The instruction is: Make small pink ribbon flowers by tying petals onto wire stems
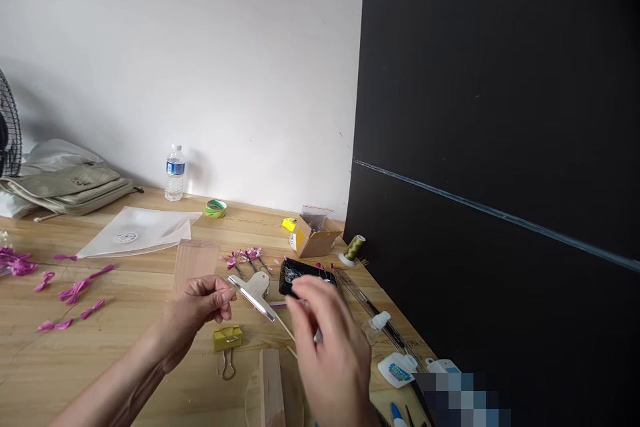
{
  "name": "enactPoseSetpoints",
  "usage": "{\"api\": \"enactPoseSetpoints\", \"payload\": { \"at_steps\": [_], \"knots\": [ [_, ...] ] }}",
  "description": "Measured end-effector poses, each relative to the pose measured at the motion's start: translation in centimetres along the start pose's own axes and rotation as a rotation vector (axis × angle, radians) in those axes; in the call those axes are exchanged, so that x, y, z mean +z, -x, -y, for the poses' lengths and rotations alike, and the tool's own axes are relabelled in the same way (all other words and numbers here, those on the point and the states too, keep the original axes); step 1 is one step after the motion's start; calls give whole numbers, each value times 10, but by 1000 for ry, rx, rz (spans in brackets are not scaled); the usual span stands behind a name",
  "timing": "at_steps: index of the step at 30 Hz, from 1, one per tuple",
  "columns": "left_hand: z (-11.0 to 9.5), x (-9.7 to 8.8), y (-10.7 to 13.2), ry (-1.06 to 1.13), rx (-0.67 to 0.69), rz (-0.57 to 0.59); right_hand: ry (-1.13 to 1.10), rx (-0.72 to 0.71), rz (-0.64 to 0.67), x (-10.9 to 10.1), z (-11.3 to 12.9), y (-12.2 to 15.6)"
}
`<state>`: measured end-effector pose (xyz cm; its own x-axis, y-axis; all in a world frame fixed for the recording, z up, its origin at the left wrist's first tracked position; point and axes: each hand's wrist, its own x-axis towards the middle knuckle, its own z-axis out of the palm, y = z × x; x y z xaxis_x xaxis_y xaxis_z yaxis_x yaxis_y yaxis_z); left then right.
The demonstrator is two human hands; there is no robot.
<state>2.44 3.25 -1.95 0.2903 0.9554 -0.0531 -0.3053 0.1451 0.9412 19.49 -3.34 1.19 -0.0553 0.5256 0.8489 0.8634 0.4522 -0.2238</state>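
A silver bulldog clip is tilted between my two hands, its jaw slanting down to the right. My left hand is closed in a pinch at the clip's left end; whatever lies between thumb and forefinger is too small to make out. Right of the clip, my right hand is raised with fingers curved and a gap between thumb and forefinger; nothing shows in that gap. Under the left hand sits a yellow binder clip. A wooden block stands nearer me, and pink flowers on stems lie behind the bulldog clip.
A black tray, a cardboard box and a thread spool are at the back right. A white glue bottle lies right, beside a black panel. Purple bows lie left; a water bottle stands behind.
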Motion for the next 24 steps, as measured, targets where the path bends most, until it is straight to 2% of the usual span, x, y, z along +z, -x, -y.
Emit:
{"api": "enactPoseSetpoints", "payload": {
  "at_steps": [2, 4, 8, 10, 14, 19, 22, 24],
  "knots": [
    [2, 0, 0, 95, -73, 27, -42, -159, 51, 0, 8, 5],
    [3, 1, 0, 175, -129, 71, -66, -270, 170, 4, 13, 7],
    [7, 5, 2, 228, -178, 117, 37, -377, 331, 17, 11, 1],
    [7, 6, 3, 216, -191, 121, 85, -392, 336, 21, 5, -2],
    [7, 8, 3, 183, -221, 125, 70, -412, 264, 24, -5, 1],
    [6, 11, 5, 134, -221, 124, 23, -336, 300, 28, -9, 9],
    [6, 13, 6, 11, -142, 114, -50, -157, 311, 30, -6, 9],
    [5, 14, 4, -126, -49, 107, -130, 30, 352, 29, -3, 7]
  ]
}}
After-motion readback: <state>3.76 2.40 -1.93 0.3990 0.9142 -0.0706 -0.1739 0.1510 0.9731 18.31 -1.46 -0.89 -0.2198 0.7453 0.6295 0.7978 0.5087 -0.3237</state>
